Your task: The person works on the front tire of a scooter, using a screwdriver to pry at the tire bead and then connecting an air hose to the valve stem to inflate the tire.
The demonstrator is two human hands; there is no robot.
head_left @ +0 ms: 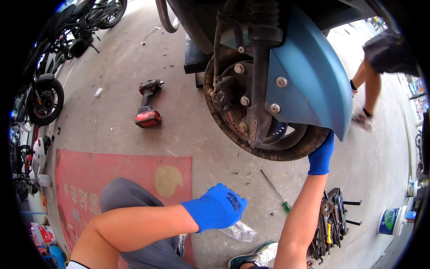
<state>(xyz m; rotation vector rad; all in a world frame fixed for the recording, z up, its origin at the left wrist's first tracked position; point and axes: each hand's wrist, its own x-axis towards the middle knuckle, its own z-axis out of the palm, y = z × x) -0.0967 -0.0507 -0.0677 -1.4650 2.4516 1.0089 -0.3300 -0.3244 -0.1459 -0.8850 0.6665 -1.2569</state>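
The scooter's front wheel (286,155) sits right of centre in the upper half of the frame, under a blue fender (309,85) and beside a dark fork leg (260,85). The blue-gloved right hand (321,154) reaches up to the tyre's lower right edge, just below the fender's tip; its fingers are hidden, so I cannot tell whether they grip or only rest there. The left hand (220,207), gloved alike, hangs lower centre with its back up and its fingers seemingly curled; whether anything is pinched under it cannot be told. The wheel should be heavy and stiff, its rubber giving only slightly; the dirty tread looks the best place to hold, palms wide on the tyre, with the thin brake disc and the caliper (225,94) left alone. The fender is probably light, smooth and easily scratched, so its rim is the safer hold. Of the containers, a crumpled clear plastic bag (242,232) lies just below the left hand, its contents unclear; a dark tool holder (330,224) at lower right carries crowded metal tools, one with a yellow grip; and the insides of two pale buckets, a larger one (390,221) and a smaller one (410,189), at the right edge cannot be made out.
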